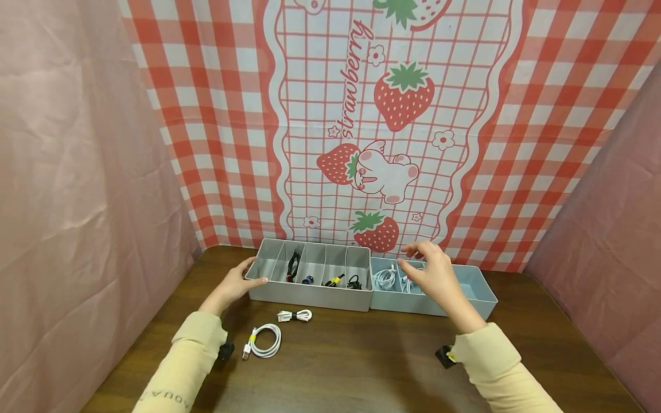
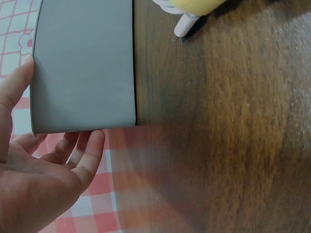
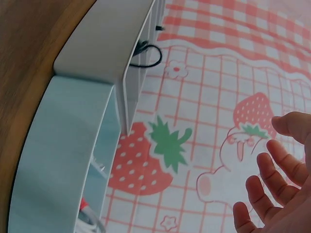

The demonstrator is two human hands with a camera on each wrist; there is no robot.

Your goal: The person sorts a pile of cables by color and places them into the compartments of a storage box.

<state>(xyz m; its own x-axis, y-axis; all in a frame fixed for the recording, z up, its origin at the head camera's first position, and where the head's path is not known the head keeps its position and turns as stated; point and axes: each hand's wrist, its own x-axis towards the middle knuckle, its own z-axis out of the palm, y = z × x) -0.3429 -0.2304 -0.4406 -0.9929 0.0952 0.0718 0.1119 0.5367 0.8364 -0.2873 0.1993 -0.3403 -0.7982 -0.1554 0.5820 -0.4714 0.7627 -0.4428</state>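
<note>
My left hand [image 1: 234, 285] is at the left end of a grey divided box [image 1: 310, 294]. In the left wrist view its thumb reaches the rim and relaxed fingertips touch the end wall. Over a light blue divided box [image 1: 413, 303] my right hand [image 1: 434, 272] hovers, fingers spread and holding nothing; the right wrist view shows it as well. Beneath it lie a coiled white cable [image 1: 385, 279] and a partly hidden white cable [image 1: 408, 285] with red on it. Grey compartments hold a black cable [image 1: 293, 267], a yellow-tied black cable [image 1: 334, 280] and a black coil [image 1: 354, 283].
On the wooden table [image 1: 351, 361], in front of the grey box, lie a white cable [image 1: 273, 350] with a yellow tie and a smaller white cable [image 1: 304, 315] with a black tie. A strawberry-print cloth [image 1: 330, 115] hangs directly behind both boxes.
</note>
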